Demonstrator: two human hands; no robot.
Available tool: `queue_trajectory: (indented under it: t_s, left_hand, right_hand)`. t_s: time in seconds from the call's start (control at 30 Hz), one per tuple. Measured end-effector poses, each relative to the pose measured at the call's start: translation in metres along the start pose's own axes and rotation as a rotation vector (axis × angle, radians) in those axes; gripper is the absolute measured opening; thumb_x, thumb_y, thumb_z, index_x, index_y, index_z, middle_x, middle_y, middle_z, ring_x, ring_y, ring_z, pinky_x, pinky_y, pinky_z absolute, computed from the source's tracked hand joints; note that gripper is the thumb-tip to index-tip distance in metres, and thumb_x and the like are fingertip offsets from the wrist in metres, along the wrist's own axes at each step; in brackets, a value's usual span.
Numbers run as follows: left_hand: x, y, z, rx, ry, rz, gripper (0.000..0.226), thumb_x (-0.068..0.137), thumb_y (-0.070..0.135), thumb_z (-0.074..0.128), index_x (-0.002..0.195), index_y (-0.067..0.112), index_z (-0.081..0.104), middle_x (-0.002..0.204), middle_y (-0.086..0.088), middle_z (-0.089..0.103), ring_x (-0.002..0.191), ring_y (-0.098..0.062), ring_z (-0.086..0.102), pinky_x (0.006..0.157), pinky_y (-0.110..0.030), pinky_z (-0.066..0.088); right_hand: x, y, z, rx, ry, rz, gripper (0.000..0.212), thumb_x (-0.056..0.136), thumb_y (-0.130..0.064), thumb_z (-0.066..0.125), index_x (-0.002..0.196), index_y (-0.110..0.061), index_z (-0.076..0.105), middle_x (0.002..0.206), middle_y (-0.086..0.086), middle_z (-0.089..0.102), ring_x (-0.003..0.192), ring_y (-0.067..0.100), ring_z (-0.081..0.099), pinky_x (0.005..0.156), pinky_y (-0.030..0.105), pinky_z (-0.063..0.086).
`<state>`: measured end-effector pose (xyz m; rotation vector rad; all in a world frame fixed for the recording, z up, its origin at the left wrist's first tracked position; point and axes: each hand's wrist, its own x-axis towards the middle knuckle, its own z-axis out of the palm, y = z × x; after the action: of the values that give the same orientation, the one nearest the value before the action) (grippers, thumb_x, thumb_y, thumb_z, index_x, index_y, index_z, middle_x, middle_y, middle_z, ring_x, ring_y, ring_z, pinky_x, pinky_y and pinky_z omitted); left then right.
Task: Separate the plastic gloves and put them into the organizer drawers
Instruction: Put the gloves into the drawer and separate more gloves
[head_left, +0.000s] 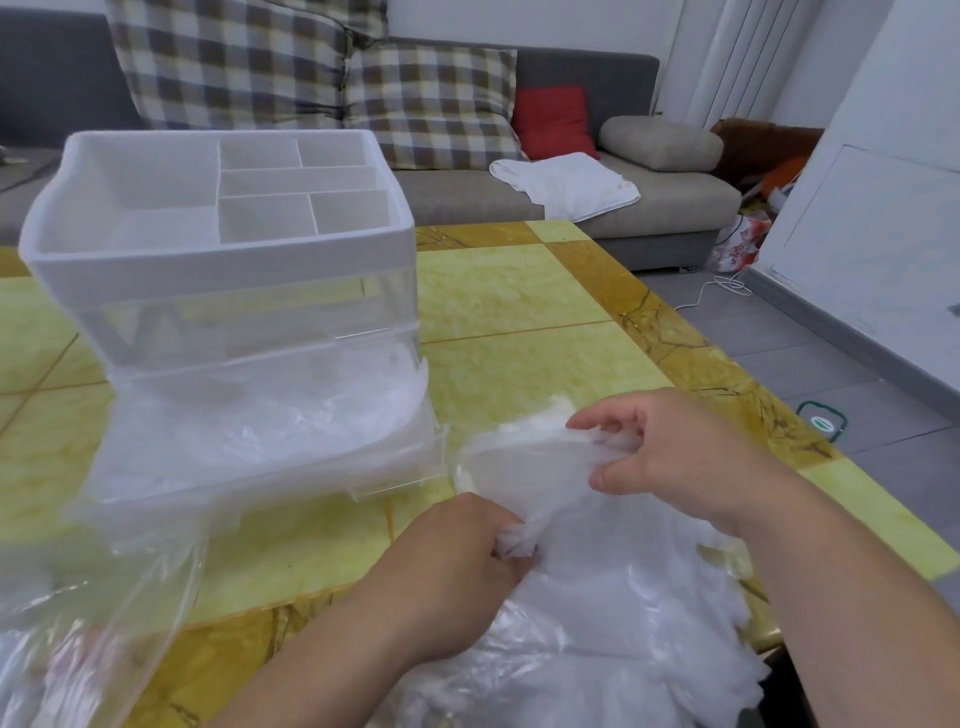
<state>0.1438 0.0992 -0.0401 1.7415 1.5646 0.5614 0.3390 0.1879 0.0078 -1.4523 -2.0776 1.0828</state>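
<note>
The separating step is in hand: the left hand (467, 545) pinches a bunched end of one thin translucent plastic glove (524, 467) and the right hand (665, 457) pinches its other edge, peeling it off the crumpled pile of clear plastic gloves (623, 623) by the near right edge of the yellow-green marbled tabletop (519, 291). Next, I judge, the glove must come fully free and go left into the open clear bottom drawer (260, 431) of the white plastic organizer (223, 249), which already holds gloves.

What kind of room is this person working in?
Most likely a home living room: a grey sofa with checked cushions stands behind the yellow table, and a white towel lies on its seat.
</note>
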Motion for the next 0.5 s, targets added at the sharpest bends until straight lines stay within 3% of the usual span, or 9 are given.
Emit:
queue_trajectory:
  t_s: [0.1,0.13,0.23,0.33,0.43,0.5]
  left_hand:
    - [0.0,0.0,0.0,0.0,0.004,-0.01,0.037,0.094,0.026,0.059,0.063,0.014,0.044,0.057,0.006,0.043,0.054,-0.01,0.035,0.051,-0.026,0.027]
    - [0.0,0.0,0.0,0.003,0.005,-0.009,0.036,0.095,0.026,0.059,0.065,0.012,0.044,0.059,0.005,0.043,0.055,-0.011,0.036,0.053,-0.028,0.028]
    - [-0.003,0.007,-0.006,0.01,0.05,0.026,0.035,0.096,0.025,0.06,0.071,0.005,0.045,0.063,0.003,0.042,0.057,-0.01,0.036,0.055,-0.028,0.028]
    - [-0.011,0.021,-0.02,-0.065,0.105,0.095,0.035,0.096,0.028,0.061,0.074,0.003,0.051,0.067,0.004,0.049,0.058,-0.013,0.043,0.056,-0.023,0.032]
    - [-0.015,0.029,-0.031,-0.126,0.175,0.157,0.028,0.096,0.03,0.06,0.08,0.008,0.065,0.085,0.001,0.058,0.078,-0.013,0.059,0.072,-0.027,0.043]
    - [-0.016,0.031,-0.032,-0.144,0.228,0.142,0.026,0.094,0.032,0.06,0.076,0.015,0.067,0.09,0.004,0.055,0.079,-0.008,0.057,0.068,-0.017,0.041]
  right_hand:
    - [0.002,0.009,0.005,-0.024,0.0,0.038,0.01,0.08,-0.011,0.08,0.074,-0.016,0.075,0.079,0.01,0.075,0.064,0.016,0.068,0.061,0.031,0.053]
    - [0.001,0.01,0.004,-0.009,0.025,0.031,0.012,0.082,-0.013,0.079,0.071,-0.013,0.074,0.077,0.013,0.073,0.063,0.02,0.067,0.061,0.035,0.051]
    - [-0.002,0.009,-0.001,0.104,0.035,0.021,0.007,0.086,-0.013,0.076,0.079,-0.011,0.076,0.082,0.015,0.075,0.077,0.038,0.071,0.071,0.052,0.055]
    - [-0.007,0.006,-0.008,0.291,0.02,0.034,0.004,0.085,-0.008,0.075,0.081,-0.007,0.075,0.079,0.011,0.076,0.066,0.024,0.069,0.064,0.038,0.053]
    - [-0.012,0.004,-0.016,0.465,-0.054,0.029,0.028,0.087,0.001,0.07,0.062,-0.013,0.07,0.064,0.004,0.068,0.053,0.012,0.062,0.048,0.022,0.048]
    - [-0.013,0.005,-0.02,0.51,-0.066,0.02,0.036,0.089,0.007,0.066,0.059,-0.013,0.071,0.065,0.005,0.068,0.054,0.014,0.064,0.047,0.022,0.049]
